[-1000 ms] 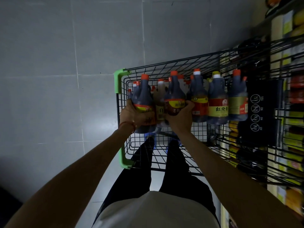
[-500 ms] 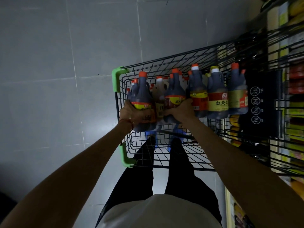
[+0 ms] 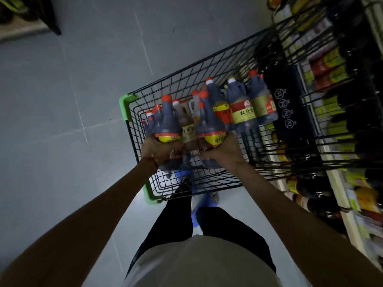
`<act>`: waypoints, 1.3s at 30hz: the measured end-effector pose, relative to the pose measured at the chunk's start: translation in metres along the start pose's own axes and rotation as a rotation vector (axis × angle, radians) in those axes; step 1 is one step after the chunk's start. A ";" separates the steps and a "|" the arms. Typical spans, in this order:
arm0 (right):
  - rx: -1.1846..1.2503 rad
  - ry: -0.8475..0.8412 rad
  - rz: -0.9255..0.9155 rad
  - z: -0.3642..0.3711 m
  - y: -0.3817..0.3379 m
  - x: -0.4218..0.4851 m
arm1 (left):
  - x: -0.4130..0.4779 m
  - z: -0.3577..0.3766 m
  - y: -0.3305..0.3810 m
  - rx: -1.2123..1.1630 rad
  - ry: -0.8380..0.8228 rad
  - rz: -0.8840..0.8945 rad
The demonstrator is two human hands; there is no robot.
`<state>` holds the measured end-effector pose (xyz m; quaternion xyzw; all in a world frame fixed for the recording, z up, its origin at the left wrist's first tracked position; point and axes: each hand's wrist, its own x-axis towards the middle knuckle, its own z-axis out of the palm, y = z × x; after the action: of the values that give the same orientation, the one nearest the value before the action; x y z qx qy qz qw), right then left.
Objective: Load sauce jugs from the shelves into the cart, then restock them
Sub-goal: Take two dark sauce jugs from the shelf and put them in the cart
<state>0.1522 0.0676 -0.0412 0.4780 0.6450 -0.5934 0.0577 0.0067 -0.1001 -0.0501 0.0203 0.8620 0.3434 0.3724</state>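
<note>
A black wire cart [image 3: 186,79] with green corner guards stands in front of me, holding several dark sauce jugs with orange caps. My left hand [image 3: 159,150] grips the lower body of a dark jug [image 3: 167,123] with a red and yellow label. My right hand [image 3: 221,151] grips a matching jug [image 3: 209,125] beside it. Both jugs are tilted with caps pointing away from me, above the cart's near end. A paler jug [image 3: 187,125] sits between them. More jugs [image 3: 242,102] stand in a row toward the cart's right side.
Store shelves [image 3: 339,83] packed with bottles and packets run along the right, close to the cart. Grey tiled floor [image 3: 62,100] spreads to the left. A dark fixture [image 3: 27,15] sits at the top left. My legs and blue shoes show under the cart.
The view has swung, so the cart now sits at an angle. Both hands still grip their jugs, which have tilted further and come toward me.
</note>
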 end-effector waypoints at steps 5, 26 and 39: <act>0.068 0.140 -0.141 -0.031 0.010 -0.049 | -0.045 0.016 0.019 -0.064 0.038 0.146; 0.409 0.934 -0.138 -0.091 0.100 -0.306 | -0.228 0.095 0.067 -0.051 -0.433 0.763; 0.625 1.337 -0.057 -0.105 0.236 -0.478 | -0.389 0.216 0.034 0.165 -0.888 0.938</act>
<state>0.6220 -0.1463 0.1284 0.7149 0.3555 -0.3325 -0.5020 0.4213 -0.0625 0.1099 0.5629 0.5492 0.3613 0.5010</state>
